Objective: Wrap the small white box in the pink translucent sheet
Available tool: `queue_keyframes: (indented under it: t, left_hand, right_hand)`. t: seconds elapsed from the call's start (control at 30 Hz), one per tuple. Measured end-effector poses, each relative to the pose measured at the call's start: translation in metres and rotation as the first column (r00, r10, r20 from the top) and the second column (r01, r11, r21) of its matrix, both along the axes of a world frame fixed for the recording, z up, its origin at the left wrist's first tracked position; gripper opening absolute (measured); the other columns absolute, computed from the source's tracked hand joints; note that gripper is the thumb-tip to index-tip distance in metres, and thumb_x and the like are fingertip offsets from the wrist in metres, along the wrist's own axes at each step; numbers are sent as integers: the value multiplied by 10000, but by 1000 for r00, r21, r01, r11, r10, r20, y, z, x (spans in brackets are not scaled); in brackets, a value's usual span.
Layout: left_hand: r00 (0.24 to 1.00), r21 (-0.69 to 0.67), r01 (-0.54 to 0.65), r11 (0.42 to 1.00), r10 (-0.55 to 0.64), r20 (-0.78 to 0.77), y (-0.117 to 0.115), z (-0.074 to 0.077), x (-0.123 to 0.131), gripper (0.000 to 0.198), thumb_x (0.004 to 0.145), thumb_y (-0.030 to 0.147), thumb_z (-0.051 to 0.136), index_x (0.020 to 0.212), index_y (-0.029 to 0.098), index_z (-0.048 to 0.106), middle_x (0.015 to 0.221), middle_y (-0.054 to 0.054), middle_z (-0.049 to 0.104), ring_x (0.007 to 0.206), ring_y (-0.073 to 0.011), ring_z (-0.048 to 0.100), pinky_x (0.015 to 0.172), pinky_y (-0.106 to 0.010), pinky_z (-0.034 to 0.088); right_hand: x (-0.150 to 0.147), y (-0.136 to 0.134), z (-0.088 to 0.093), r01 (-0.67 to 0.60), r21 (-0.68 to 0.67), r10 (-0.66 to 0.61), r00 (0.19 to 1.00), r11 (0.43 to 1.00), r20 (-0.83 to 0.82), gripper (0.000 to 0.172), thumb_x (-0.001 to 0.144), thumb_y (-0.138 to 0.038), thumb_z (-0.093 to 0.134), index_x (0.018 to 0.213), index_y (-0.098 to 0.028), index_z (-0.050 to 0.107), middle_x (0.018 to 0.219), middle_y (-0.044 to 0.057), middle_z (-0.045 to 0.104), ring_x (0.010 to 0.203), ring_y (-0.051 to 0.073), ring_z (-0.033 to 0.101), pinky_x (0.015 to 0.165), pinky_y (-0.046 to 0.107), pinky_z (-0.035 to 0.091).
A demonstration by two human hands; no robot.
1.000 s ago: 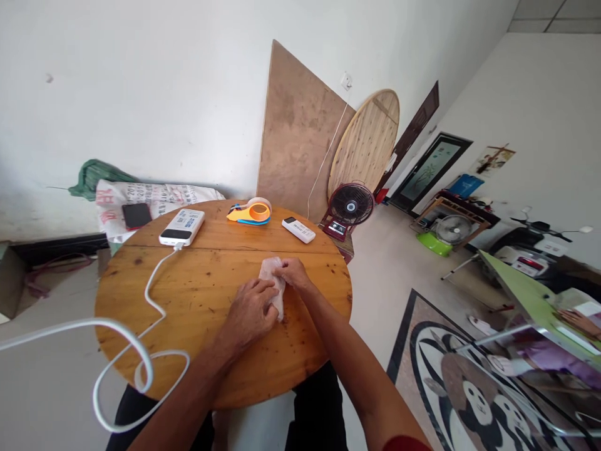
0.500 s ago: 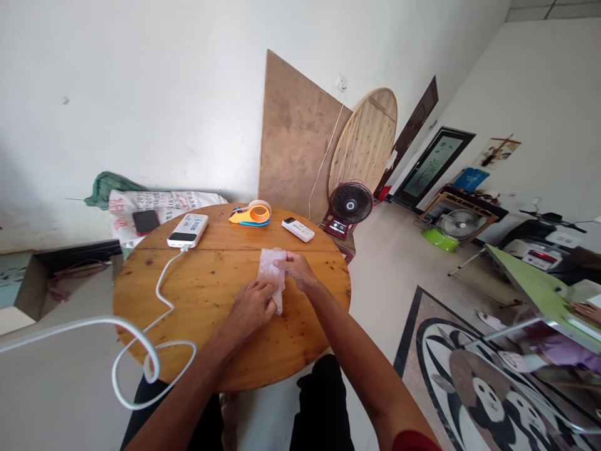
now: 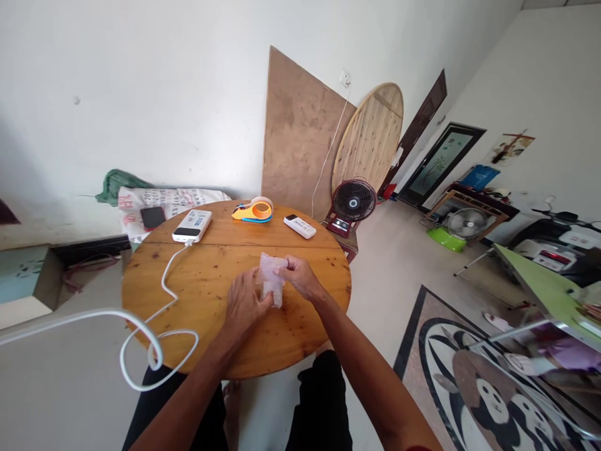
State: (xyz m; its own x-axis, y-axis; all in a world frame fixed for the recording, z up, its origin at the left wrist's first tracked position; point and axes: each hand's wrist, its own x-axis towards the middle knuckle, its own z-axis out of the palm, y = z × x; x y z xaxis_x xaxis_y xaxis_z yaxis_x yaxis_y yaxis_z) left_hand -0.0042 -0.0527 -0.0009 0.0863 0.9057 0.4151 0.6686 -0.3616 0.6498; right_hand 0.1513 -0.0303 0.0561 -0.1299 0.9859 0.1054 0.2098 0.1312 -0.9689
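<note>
A small crumpled clear plastic bag (image 3: 270,275) with something pale inside sits near the middle of the round wooden table (image 3: 211,294). My left hand (image 3: 244,304) pinches its lower left edge, fingers closed on it. My right hand (image 3: 297,275) grips its upper right side between thumb and fingers. The bag is lifted slightly between both hands.
On the far side of the table lie a white power bank (image 3: 191,226) with a white cable (image 3: 159,326) trailing off the left edge, an orange tape dispenser (image 3: 252,210) and a white remote (image 3: 300,227). A standing fan (image 3: 353,202) and leaning boards are behind.
The bag has been raised off the table and bunched between my hands. My left hand shifted a little left and down. The view has drawn back slightly.
</note>
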Motion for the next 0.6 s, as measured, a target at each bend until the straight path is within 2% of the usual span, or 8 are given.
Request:
queue_keyframes:
  t: [0.1,0.17,0.27,0.37,0.47,0.6]
  left_hand:
    - [994,-53,42,998,-37,107,3,-4,0,706,706,301,573,1333,115,306,1188,-149,516,1123,-296,479,970,-459,380]
    - [980,-100,115,988,-97,172,5,-5,0,714,720,296,559,1353,100,291,1240,-158,506,1157,-281,473,1004,-444,362]
    - [954,-152,200,968,-157,255,5,-5,-1,637,752,293,530,1337,133,336,1289,-134,497,1194,-251,458,1030,-420,345]
    - [930,-173,250,953,-186,316,4,-3,-3,577,761,287,523,1305,169,374,1284,-106,513,1183,-231,471,1017,-405,357]
    - [915,-150,289,945,-226,334,4,-1,-3,442,756,274,517,1187,187,478,1164,-73,583,1093,-220,522,945,-381,412]
    - [910,-120,299,947,-245,335,6,-3,-4,258,745,243,490,986,184,556,991,-50,610,969,-210,548,866,-362,439]
  right_hand:
    - [1,-8,0,-24,27,24,1000,999,2,252,663,-359,650,649,-176,477,612,-64,461,567,75,395,546,193,341]
    - [1,-13,-2,-40,49,41,999,998,-14,211,678,-336,639,672,-174,503,632,-54,492,582,84,428,569,198,367]
    - [2,-21,-8,-49,85,46,998,995,34,132,713,-296,604,741,-174,561,688,-34,556,625,104,492,612,209,405]
    - [0,-28,-12,-38,146,19,992,989,128,113,757,-239,537,835,-188,601,830,-7,632,742,126,564,696,220,443]
    - [-2,-34,-14,-1,234,-51,975,972,217,137,755,-175,493,834,-194,603,980,15,650,864,139,589,795,235,451]
    - [-4,-43,-17,22,331,-120,953,943,279,177,741,-143,485,849,-194,616,990,33,656,912,154,596,841,257,451]
